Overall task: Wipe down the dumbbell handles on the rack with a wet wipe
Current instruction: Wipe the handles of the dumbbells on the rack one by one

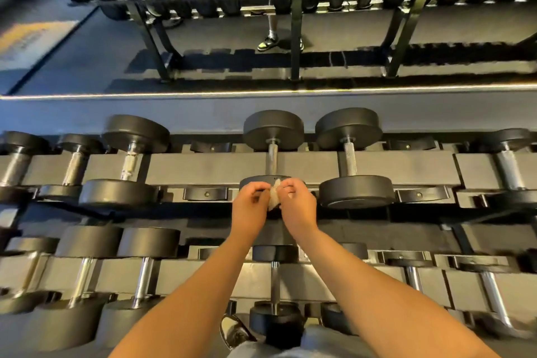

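1. Rack (209,167): a grey two-tier frame that spans the picture. Its upper tier crosses mid-frame and its lower tier crosses the lower third. Each dumbbell lies with its handle pointing away from the viewer.
2. Upper tier, left: three dumbbells with chrome handles. The largest (128,164) is the rightmost of them.
3. Centre dumbbell (272,160): a black round-headed weight on the upper tier. Its bare handle shows above the hands, and its near head is partly hidden behind them.
4. Left hand (250,208): at centre frame, fingers curled, pinching the left edge of the wipe.
5. Wet wipe (274,197): a small crumpled white wad held between the two hands, just in front of the centre dumbbell's near head.
6. Right hand (298,204): fingers curled, pinching the wipe's right edge. The fingertips of the two hands nearly meet.
7. Upper tier, right: a neighbouring dumbbell (350,161) lies just beside the centre one. Another sits at the far right edge.
8. Lower tier: a row of chrome-handled dumbbells, among them a small dumbbell (274,282) seen between the forearms.
9. Grey band (174,113): a plain strip behind the rack, topped by a thin light strip (261,93).
10. Mirror wall (72,67): fills the upper frame and reflects the rack, dark flooring and the person's lower legs and shoes (268,42).
11. Bottom centre: a shoe (235,331) and grey clothing.
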A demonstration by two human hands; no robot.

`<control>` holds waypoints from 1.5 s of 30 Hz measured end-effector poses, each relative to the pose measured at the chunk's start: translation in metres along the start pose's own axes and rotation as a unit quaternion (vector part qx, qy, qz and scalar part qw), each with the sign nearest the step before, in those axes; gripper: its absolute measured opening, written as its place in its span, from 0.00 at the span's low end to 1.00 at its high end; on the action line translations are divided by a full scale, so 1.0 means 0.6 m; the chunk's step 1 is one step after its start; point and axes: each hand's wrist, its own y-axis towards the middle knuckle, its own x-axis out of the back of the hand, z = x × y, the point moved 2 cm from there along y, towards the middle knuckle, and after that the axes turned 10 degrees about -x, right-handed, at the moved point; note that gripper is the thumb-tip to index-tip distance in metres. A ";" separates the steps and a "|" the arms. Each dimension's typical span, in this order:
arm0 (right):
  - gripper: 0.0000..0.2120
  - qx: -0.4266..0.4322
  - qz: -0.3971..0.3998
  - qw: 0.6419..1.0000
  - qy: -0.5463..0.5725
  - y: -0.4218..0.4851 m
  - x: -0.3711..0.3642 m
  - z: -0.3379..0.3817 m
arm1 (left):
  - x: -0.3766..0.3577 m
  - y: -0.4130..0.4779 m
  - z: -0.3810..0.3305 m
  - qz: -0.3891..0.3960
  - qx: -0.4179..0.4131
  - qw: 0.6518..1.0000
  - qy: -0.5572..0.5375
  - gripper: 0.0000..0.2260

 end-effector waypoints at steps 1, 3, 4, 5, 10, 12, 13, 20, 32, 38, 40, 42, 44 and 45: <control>0.05 0.012 -0.028 1.000 -0.005 0.013 0.011 0.003 | -0.007 0.008 0.004 -0.007 -0.009 1.000 0.010 0.08; 0.05 0.006 -0.077 0.997 -0.027 0.045 0.031 -0.002 | -0.018 0.020 0.012 -0.014 -0.008 0.999 0.035 0.11; 0.05 -0.007 -0.088 0.995 -0.039 0.061 0.037 -0.007 | -0.021 0.022 0.015 -0.013 -0.008 0.998 0.053 0.12; 0.05 -0.023 -0.090 0.994 -0.050 0.074 0.038 -0.013 | -0.024 0.024 0.021 -0.011 -0.008 0.998 0.069 0.13; 0.06 -0.023 -0.080 0.991 -0.108 0.090 0.007 -0.018 | -0.021 0.014 0.032 0.011 -0.020 0.996 0.085 0.17; 0.06 0.002 -0.038 0.995 -0.089 0.082 -0.006 -0.014 | -0.023 0.013 0.023 0.005 -0.050 0.995 0.092 0.17; 0.07 0.016 -0.014 0.996 -0.089 0.078 -0.011 -0.012 | -0.028 0.014 0.019 0.004 -0.079 0.991 0.106 0.15; 0.11 0.037 0.028 0.998 -0.050 0.083 0.025 -0.010 | -0.080 0.021 0.035 0.083 -0.153 0.934 0.311 0.23; 0.13 0.047 0.034 0.989 -0.137 0.080 0.031 -0.016 | -0.054 0.002 0.058 -0.050 0.066 0.986 0.144 0.22; 0.13 0.028 0.047 0.995 -0.087 0.070 0.046 -0.016 | -0.120 -0.031 0.031 0.137 -0.132 0.911 0.365 0.30; 0.13 0.032 0.037 0.995 -0.085 0.068 0.052 -0.019 | -0.123 -0.031 0.035 0.134 -0.130 0.905 0.382 0.30; 0.13 0.038 0.031 0.995 -0.086 0.065 0.053 -0.020 | -0.112 -0.029 0.037 0.108 -0.135 0.914 0.368 0.30; 0.13 0.052 0.039 0.993 -0.102 0.063 0.045 -0.021 | -0.089 -0.019 0.053 0.063 -0.099 0.930 0.349 0.27; 0.13 0.062 0.043 0.990 -0.117 0.063 0.039 -0.022 | -0.073 -0.013 0.063 0.036 -0.067 0.942 0.326 0.24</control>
